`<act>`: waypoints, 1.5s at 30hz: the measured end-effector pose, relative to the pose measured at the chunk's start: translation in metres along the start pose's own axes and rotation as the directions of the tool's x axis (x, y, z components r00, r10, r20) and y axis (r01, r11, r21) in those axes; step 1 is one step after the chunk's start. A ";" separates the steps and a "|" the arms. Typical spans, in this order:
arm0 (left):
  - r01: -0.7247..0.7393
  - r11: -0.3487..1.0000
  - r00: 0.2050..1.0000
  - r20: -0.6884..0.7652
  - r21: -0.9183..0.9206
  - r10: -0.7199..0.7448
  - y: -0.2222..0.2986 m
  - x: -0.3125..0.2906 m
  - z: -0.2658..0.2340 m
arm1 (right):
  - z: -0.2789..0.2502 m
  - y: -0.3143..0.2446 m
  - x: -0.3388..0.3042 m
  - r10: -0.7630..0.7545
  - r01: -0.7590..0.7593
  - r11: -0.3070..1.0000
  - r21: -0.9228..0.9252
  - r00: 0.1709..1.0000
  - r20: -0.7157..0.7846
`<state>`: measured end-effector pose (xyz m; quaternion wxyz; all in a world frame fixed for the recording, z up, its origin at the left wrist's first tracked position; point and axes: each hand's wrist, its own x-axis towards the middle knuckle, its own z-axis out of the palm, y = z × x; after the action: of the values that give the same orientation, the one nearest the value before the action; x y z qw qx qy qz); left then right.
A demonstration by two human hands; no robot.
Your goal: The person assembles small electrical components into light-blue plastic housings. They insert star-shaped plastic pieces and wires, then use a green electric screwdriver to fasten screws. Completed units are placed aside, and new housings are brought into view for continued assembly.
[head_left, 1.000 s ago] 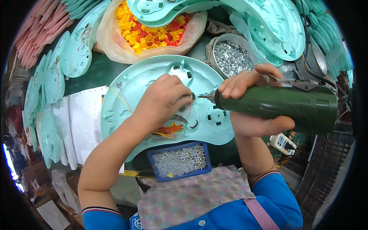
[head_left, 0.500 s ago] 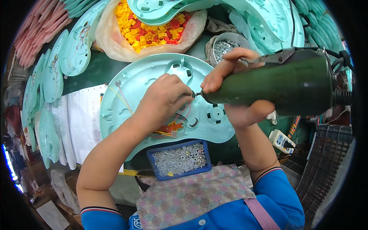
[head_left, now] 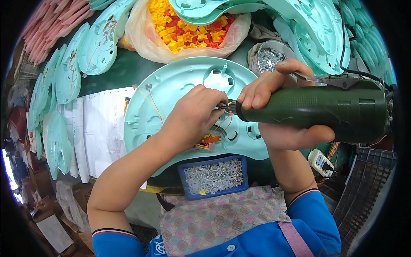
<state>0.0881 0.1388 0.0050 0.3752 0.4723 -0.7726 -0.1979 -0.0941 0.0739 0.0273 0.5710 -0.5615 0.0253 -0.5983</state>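
Observation:
A round pale teal plastic panel (head_left: 171, 92) lies flat on the green table in front of me, with thin red and yellow wires (head_left: 209, 139) running across it. My left hand (head_left: 192, 115) rests on the panel, fingertips pinched at the tip of the tool. My right hand (head_left: 278, 107) grips a dark green electric screwdriver (head_left: 321, 111), held almost level, its bit pointing left at my left fingertips. What the left fingers pinch is hidden.
A blue tray of small silver screws (head_left: 214, 176) sits at the table's near edge. A round tin of screws (head_left: 269, 58) stands behind the tool. A bag of yellow and red plastic pieces (head_left: 188, 30) lies at the back. Teal panels (head_left: 64, 77) are stacked left and right.
The screwdriver has risen and swung closer to the camera, its bit staying at my left fingertips. My left hand has kept its place on the panel.

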 end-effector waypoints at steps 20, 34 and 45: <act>0.086 0.995 0.996 0.011 0.044 -0.087 -0.012 -0.003 0.003 | 0.000 -0.003 -0.008 0.204 -0.229 0.965 -0.128 0.962 -0.184; 0.081 0.996 0.995 0.050 0.029 -0.083 -0.013 0.000 0.002 | 0.000 -0.006 -0.001 0.337 -0.337 0.923 -0.188 0.941 -0.035; 0.110 0.993 0.989 0.099 0.048 -0.114 -0.008 0.005 -0.013 | -0.086 -0.071 -0.018 0.055 -0.346 0.790 -0.506 0.862 -0.504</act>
<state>0.1012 0.1307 0.0097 0.3137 0.5121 -0.7670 -0.2260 -0.2059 0.0588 0.0319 0.4108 -0.5426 0.4035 -0.6115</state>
